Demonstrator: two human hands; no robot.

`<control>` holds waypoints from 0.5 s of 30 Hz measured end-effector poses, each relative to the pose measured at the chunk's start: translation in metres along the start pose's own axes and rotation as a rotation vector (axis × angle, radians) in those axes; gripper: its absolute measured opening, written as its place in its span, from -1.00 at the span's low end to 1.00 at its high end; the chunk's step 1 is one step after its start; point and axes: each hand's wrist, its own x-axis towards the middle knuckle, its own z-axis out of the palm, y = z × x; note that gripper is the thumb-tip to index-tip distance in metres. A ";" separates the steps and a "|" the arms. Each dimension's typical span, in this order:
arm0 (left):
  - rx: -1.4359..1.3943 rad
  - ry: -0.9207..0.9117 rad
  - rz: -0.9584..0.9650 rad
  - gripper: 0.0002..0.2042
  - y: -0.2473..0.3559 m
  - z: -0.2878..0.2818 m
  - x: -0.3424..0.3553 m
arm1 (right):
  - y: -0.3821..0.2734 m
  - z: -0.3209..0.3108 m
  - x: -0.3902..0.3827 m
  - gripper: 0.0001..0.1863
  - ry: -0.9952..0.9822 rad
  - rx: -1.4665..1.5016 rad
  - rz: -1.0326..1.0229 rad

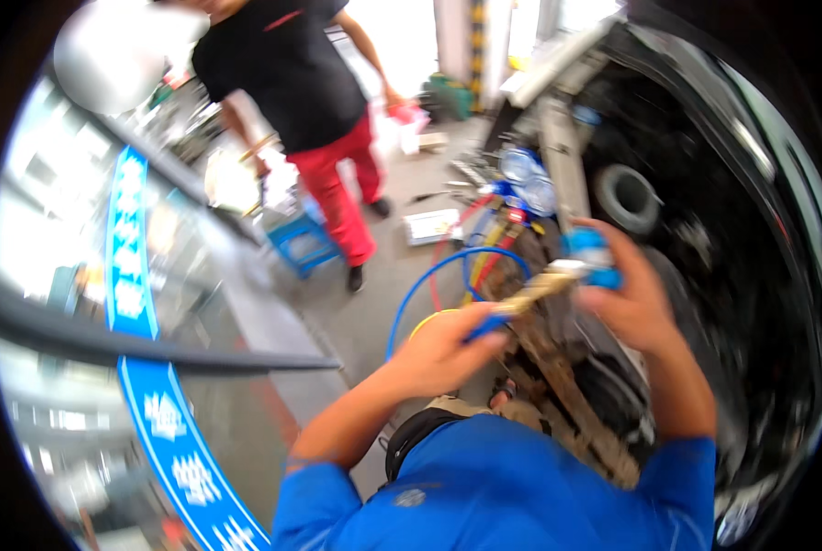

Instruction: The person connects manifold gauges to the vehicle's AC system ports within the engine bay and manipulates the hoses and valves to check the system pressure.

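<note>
My left hand (443, 354) is closed around the blue end of a slim piece with a brass-coloured fitting (541, 289), which looks like a hose end. My right hand (633, 298) grips a blue knob-shaped coupler (584, 241) at the far end of that fitting. The two parts meet in line or touch; motion blur hides the exact joint. Just beyond my hands lies a manifold gauge set with round blue-rimmed dials (537, 196). A blue hose (475, 251) loops from near it toward my left hand, among red and yellow hoses.
An open car engine bay (705, 248) fills my right, with a grey round duct (628, 200). A person in a black shirt and red trousers (333, 184) stands ahead on the left, near a blue stool (303, 243). Glass with a blue banner (140, 275) is at left.
</note>
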 end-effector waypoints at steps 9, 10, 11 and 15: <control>-0.365 0.749 -0.270 -0.76 -0.157 -0.052 -0.110 | 0.104 0.104 -0.014 -0.39 -0.391 -0.325 0.250; -0.393 0.798 -0.293 -0.75 -0.176 -0.059 -0.112 | 0.109 0.105 -0.016 -0.43 -0.378 -0.356 0.306; -0.488 0.821 -0.319 -0.74 -0.199 -0.053 -0.128 | 0.130 0.114 -0.038 -0.44 -0.315 -0.319 0.373; -0.889 0.933 -0.506 -0.78 -0.316 -0.051 -0.147 | 0.196 0.108 -0.079 -0.43 -0.245 -0.468 0.649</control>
